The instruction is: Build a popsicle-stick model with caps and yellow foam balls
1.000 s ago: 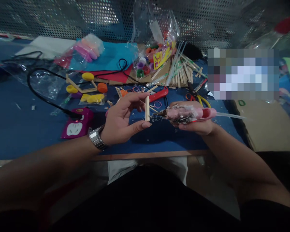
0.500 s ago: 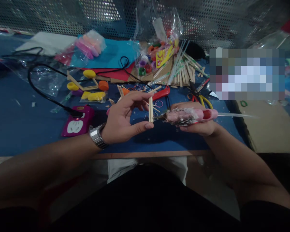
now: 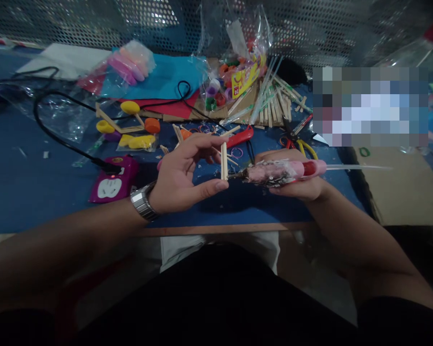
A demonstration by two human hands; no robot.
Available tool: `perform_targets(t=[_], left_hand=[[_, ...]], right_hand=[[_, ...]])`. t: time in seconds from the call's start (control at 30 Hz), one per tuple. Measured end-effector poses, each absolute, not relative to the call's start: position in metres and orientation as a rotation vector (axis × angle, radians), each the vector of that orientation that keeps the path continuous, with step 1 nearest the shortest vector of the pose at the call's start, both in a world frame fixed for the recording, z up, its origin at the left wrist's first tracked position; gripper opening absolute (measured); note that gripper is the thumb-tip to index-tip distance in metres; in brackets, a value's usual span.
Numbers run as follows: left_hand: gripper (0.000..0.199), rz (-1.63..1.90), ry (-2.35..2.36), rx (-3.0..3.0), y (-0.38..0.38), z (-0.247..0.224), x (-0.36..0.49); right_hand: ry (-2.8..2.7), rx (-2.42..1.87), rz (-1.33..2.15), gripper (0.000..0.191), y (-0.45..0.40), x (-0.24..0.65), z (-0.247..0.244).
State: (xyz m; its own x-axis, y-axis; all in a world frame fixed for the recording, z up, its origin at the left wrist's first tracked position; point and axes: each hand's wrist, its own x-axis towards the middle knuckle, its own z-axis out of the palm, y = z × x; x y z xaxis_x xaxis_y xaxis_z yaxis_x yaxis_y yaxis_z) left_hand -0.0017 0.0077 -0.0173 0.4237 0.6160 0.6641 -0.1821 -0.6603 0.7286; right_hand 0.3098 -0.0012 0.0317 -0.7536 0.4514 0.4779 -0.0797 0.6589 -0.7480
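Between the thumb and fingertips of my left hand (image 3: pixel 182 175) stand short wooden sticks (image 3: pixel 224 162), side by side and roughly upright. My right hand (image 3: pixel 298 185) is wrapped round a pink glue gun (image 3: pixel 276 173), its body coated in greyish residue. The gun points left, and its dark nozzle is at the lower part of the sticks; whether they touch is hard to tell. A clear glue stick (image 3: pixel 357 167) juts out of the gun's back end to the right.
A purple power socket (image 3: pixel 113 179) with a black cable sits left. Behind my hands lie a red cutter (image 3: pixel 241 137), yellow-handled pliers (image 3: pixel 306 149), loose sticks (image 3: pixel 272 105) and clay bags. Cardboard (image 3: pixel 404 187) lies right.
The view has shifted slightly, so the things on the table appear a little further left and higher. Both hands keep the same holds, with the nozzle still at the sticks.
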Motion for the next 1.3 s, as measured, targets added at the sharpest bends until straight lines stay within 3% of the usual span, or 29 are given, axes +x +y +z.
perform_targets(t=[0.97, 1.3], left_hand=[[0.086, 1.310, 0.329, 1.856, 0.0139, -0.0235, -0.0032], [0.079, 1.292, 0.405, 1.860, 0.0082, -0.0188, -0.0024]], right_hand=[[-2.262, -0.250, 1.046, 0.037, 0.0020, 0.3151, 0.0327], [-2.272, -0.237, 1.058, 0.043, 0.0028, 0.3157, 0.0321]])
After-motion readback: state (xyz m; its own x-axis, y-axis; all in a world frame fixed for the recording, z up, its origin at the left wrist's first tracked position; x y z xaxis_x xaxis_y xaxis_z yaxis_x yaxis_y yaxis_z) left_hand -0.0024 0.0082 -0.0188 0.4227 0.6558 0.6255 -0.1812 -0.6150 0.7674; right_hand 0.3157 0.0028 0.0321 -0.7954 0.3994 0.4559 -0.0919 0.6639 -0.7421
